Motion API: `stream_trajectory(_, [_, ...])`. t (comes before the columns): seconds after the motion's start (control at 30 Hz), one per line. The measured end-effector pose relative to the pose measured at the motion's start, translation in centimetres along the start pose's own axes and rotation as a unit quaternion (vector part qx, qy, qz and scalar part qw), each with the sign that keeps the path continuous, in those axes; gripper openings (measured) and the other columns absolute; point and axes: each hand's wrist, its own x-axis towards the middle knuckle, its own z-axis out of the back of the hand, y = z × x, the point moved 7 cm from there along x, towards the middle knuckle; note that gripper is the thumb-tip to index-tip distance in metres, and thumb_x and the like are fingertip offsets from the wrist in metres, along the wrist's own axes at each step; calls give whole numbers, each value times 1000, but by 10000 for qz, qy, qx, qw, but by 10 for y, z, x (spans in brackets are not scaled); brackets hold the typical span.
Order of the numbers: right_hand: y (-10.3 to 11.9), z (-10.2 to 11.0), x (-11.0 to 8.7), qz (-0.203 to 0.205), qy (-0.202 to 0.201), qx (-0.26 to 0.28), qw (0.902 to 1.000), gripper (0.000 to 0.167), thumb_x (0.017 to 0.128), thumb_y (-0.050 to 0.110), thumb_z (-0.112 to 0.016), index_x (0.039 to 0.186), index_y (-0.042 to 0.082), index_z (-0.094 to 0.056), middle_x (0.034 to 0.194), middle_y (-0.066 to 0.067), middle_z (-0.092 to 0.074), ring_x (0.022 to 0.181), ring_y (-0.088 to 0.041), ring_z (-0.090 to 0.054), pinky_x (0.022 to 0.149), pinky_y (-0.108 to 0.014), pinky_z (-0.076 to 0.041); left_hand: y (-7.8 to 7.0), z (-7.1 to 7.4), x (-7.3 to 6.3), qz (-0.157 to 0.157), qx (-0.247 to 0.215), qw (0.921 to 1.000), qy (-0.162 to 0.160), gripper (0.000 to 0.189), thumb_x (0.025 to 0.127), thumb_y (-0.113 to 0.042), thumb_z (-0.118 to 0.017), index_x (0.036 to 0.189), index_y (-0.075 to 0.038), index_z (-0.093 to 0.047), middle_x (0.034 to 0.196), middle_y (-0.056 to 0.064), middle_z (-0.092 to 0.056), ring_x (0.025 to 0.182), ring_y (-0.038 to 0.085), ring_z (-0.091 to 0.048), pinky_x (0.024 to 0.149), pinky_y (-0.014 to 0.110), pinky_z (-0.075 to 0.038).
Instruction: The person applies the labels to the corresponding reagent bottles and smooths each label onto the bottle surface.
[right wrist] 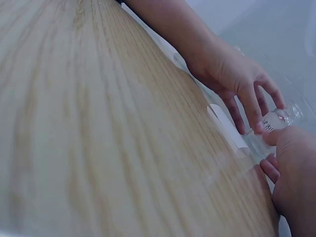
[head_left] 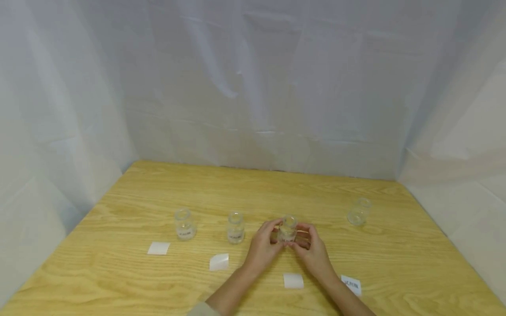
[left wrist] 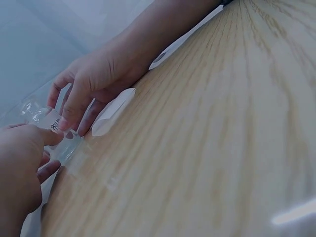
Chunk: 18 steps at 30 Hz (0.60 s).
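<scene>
My left hand (head_left: 262, 245) and right hand (head_left: 315, 254) hold a small clear glass bottle (head_left: 290, 221) between them, upright on the table. Fingers curl round both sides of it. Both thumbs press at its front, on a white label (left wrist: 51, 120) with dark printed characters, which the thumbs partly cover. In the right wrist view the left hand (right wrist: 224, 69) reaches in from above, with the right hand (right wrist: 301, 163) nearest the camera. Right in front of the held bottle lies a blank white paper piece (head_left: 293, 281).
Two labelled glass bottles, one at far left (head_left: 184, 224) and one nearer (head_left: 235, 228), stand left of my hands. Another glass bottle (head_left: 359, 211), with no label showing, stands back right. White paper pieces (head_left: 159, 248) (head_left: 219, 262) lie in front. A printed label (head_left: 351, 285) lies by my right forearm.
</scene>
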Motion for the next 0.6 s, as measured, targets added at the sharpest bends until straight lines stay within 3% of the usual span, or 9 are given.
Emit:
stream_trajectory(0.3, [1, 1, 0, 484, -101, -214, 9985, 42, 79, -14, -62, 116, -7, -44, 114, -24, -51, 101, -39, -54, 82, -31, -49, -2, 4, 0, 48, -114, 9999, 56, 49, 75, 12, -67, 121, -2, -55, 114, 10, -57, 97, 26, -58, 75, 20, -49])
stream_trajectory(0.6, [-2, 3, 0, 261, -128, 42, 9996, 29, 86, -9, -57, 114, -5, -47, 115, -22, -53, 103, -38, -53, 84, -28, -48, 1, 5, 0, 123, -243, 9996, 119, 41, 82, 6, -63, 121, -4, -57, 117, 8, -58, 100, 25, -57, 80, 23, -48])
